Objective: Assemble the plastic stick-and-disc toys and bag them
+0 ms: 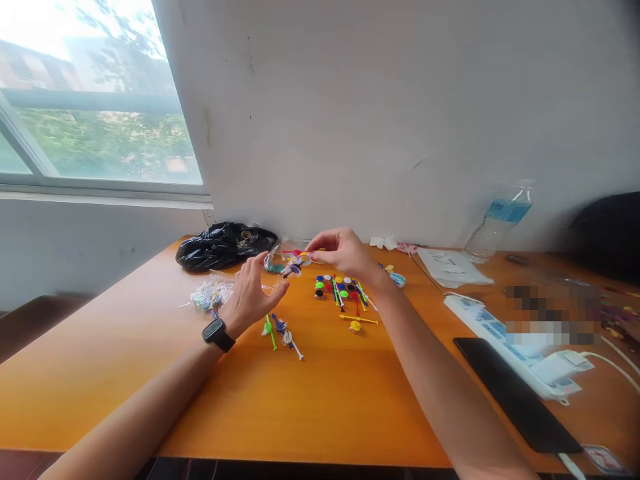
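Observation:
My right hand (340,255) pinches a small clear plastic packet (293,267) holding red, yellow, white and dark pieces, lifted above the table. Beside its left end is my left hand (250,293), thumb and fingers apart, fingertips at the plastic; it wears a black watch. Below lie loose plastic pieces: a green stick (273,333), a blue piece (281,325) and a white stick (297,347) with a round part. Coloured discs (344,287) and sticks are grouped to the right, with a yellow stick (360,320) and yellow disc (355,327) in front.
Behind my left hand lie a clear bag of pieces (207,297) and a black plastic bag (223,245). Right of my right arm are a power strip (493,327), a black phone (515,393), paper (455,267) and a bottle (493,230). A wall stands behind the table (310,413).

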Action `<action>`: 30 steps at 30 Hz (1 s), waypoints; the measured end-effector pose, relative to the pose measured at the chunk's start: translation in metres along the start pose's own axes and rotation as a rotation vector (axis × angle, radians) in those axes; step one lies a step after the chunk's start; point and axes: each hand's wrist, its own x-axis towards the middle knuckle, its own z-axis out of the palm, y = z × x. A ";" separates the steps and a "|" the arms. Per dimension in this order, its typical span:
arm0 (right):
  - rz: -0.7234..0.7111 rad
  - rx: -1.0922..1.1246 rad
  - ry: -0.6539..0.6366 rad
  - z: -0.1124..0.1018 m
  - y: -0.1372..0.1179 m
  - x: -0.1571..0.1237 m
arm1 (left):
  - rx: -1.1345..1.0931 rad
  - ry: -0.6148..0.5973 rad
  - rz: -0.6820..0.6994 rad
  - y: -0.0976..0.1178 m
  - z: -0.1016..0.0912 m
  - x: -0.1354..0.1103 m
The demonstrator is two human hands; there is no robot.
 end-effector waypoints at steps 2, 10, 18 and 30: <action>0.002 -0.009 -0.056 0.002 -0.001 -0.001 | 0.010 0.000 0.022 0.002 -0.001 0.000; -0.019 -0.094 0.030 0.015 -0.011 -0.002 | 0.020 -0.039 0.111 0.016 -0.008 -0.001; -0.036 -0.128 0.164 0.005 -0.016 -0.004 | -0.018 -0.073 0.114 0.016 -0.010 -0.002; -0.082 -0.084 0.229 0.006 -0.026 -0.005 | -0.129 -0.066 0.089 0.013 -0.009 -0.004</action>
